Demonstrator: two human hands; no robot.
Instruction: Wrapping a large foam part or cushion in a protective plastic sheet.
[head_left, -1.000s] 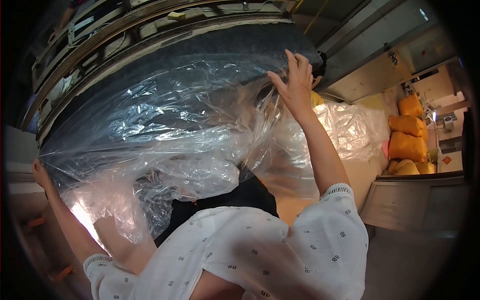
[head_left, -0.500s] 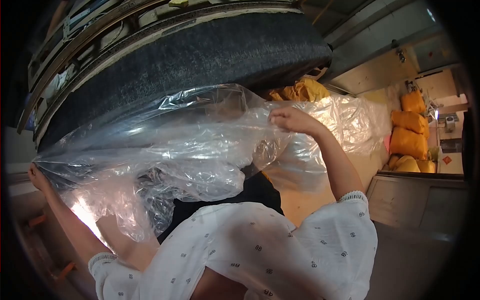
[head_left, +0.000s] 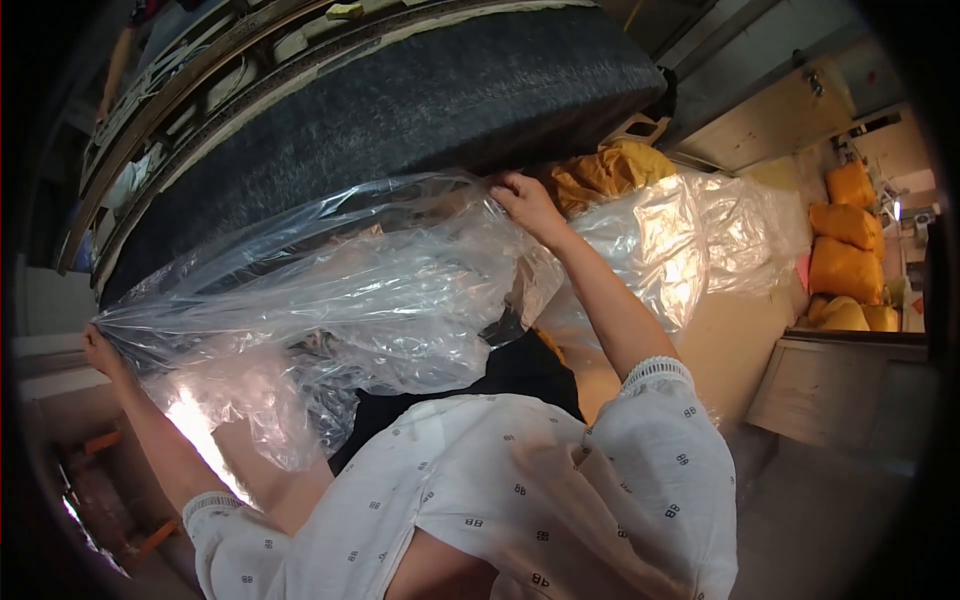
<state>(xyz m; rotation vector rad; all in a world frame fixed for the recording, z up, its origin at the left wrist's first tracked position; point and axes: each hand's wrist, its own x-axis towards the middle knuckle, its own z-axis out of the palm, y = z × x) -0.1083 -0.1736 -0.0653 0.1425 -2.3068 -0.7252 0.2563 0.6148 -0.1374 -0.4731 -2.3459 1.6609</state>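
Observation:
Clear plastic sheeting [head_left: 350,310] stretches between my two hands, with loose, crumpled folds hanging in front of my body. My left hand [head_left: 100,352] is closed on its gathered left end, where the creases fan out. On the other side, my right hand [head_left: 528,207] pinches the sheeting's far edge close to the dark padded surface [head_left: 400,100]. Part of the sheeting lies against the near side of that surface. More clear plastic [head_left: 745,235] trails away to the right over the floor.
Yellow-orange cloth or sacking [head_left: 615,175] lies bunched beyond my right forearm. Several orange sacks [head_left: 848,265] are stacked at the far right, behind a low panel [head_left: 825,390]. Long rails [head_left: 190,125] run along the back of the dark surface.
My right hand has moved left and farther away, up to the dark surface, bringing the sheeting's edge with it. My left hand keeps its hold. The view has shifted slightly.

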